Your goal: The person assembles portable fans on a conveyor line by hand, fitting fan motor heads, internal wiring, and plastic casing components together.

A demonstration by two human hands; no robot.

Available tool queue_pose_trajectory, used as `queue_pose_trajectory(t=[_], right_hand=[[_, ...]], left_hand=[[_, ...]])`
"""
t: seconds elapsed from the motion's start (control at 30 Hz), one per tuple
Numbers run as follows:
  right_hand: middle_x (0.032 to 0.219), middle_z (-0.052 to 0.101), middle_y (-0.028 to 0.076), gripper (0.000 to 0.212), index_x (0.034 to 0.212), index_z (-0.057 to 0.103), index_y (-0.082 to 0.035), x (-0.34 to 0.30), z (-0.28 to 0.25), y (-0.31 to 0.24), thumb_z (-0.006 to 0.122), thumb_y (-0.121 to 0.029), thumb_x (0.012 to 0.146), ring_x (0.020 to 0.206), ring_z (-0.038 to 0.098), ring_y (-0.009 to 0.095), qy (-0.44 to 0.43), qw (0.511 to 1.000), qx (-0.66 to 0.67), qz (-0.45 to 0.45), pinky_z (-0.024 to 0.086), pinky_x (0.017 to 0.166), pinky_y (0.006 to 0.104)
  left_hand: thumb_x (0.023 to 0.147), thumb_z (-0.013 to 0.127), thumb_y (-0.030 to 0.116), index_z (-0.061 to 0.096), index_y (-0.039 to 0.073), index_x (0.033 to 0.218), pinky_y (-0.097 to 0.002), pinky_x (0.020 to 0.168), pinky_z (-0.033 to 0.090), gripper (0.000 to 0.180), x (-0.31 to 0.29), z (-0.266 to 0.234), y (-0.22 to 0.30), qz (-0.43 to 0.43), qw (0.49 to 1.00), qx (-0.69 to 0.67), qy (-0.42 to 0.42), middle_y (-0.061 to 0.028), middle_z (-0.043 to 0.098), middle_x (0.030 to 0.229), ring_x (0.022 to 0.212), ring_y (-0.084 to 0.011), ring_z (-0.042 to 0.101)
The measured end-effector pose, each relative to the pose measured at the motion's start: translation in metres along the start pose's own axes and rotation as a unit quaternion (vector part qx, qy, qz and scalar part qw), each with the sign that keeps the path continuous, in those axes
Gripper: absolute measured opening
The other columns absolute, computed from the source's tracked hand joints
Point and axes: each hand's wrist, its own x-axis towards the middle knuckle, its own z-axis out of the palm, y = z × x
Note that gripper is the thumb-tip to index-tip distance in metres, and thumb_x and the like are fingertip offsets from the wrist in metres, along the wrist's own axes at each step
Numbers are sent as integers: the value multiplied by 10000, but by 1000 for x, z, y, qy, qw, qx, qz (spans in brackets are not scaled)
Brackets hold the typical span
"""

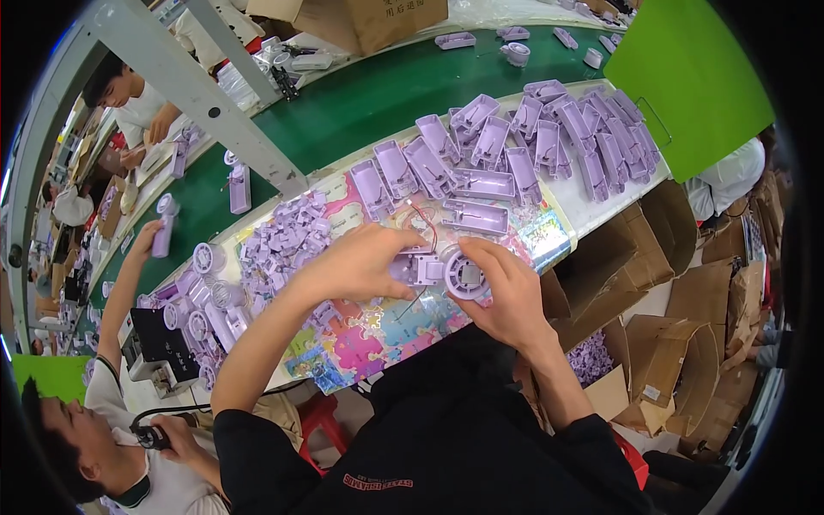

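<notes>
My left hand (360,264) grips a small light-purple plastic housing (421,269) between thumb and fingers. A round purple ring-shaped part (465,273), with a pale square in its middle, is held in my right hand (510,300). The two pieces meet end to end; whether they are joined, I cannot tell. Thin red wires (427,216) rise behind the housing. Beneath my hands lies a colourful patterned mat (360,343). Left of my left hand is a heap of small purple parts (287,227). Beyond my hands are many open purple shells (481,184), some with wires.
A green conveyor belt (343,112) curves along the far side, carrying purple pieces. Assembled round-headed units (199,322) lie at the left, near a co-worker's arm (120,283). A metal post (215,112) stands front left. Cardboard boxes (631,249) and a green panel (691,81) are right.
</notes>
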Motion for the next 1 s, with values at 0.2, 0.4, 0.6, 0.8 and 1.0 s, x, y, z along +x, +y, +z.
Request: queue_pose_trajectory(t=[0.2,0.4,0.6,0.8,1.0], right_hand=[[1248,657,128,669,1340,634,-98,6,-8,-8,816,-81,697,984,682,313,-5,999,-30,-21,561,818,401],[1249,661,116,660,1328,658,-105,13,0,-5,806,-52,687,888,657,269,9,997,-50,-50,560,765,379],[1193,563,205,674,1353,544,-10,16,56,14,830,-73,746,946,636,331,90,967,159,176,547,788,399],[1146,589,160,483,1229,619,-64,-1,131,-5,795,-238,815,1059,591,353,-108,980,143,-84,505,909,452],[1084,586,152,260,1052,661,-25,-9,147,-8,751,-166,853,1018,574,332,-94,989,113,-37,507,892,413]], left_hand=[[739,854,247,715,28,1212,-415,900,546,539,-4,3,8,-9,994,-106,34,-205,733,1113,1005,-389,701],[777,841,155,726,36,1225,-338,894,548,478,-9,17,-10,-27,969,-235,67,-169,761,1103,974,-226,731],[824,829,144,716,16,1257,-277,883,515,465,16,-5,-41,-65,940,-299,154,-46,763,1020,931,-95,646],[859,759,91,724,-49,1194,-281,731,519,364,76,-59,-92,-161,813,-369,421,-79,744,1032,794,-143,670],[798,791,117,756,-71,1014,-369,680,524,289,123,-84,-235,-282,753,-342,487,-171,748,955,735,-229,678]])
